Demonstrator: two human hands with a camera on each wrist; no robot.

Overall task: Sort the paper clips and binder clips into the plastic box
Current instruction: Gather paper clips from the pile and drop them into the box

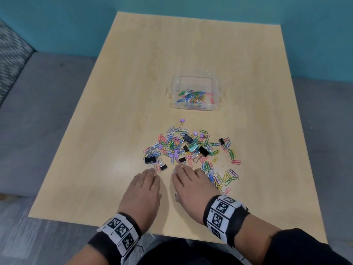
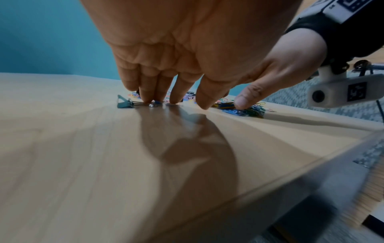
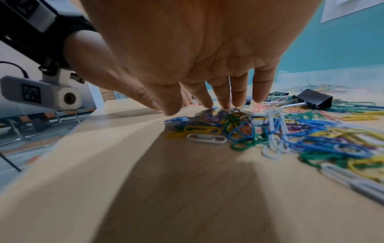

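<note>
Left grip [image 1: 143, 188] flat, released | right grip [image 1: 193, 186] flat, fingertips on paper clips [image 1: 217, 178] | plastic box [image 1: 195, 93] well apart

Light wood table [image 1: 133, 73] — teal wall [image 1: 57, 25], grey patterned cushion [image 1: 11, 60].

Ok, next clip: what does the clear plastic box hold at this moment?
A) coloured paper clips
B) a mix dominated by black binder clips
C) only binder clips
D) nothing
A: the head view shows the plastic box holding a bunch of coloured paper clips, while the black binder clips lie in the pile on the table.
</note>
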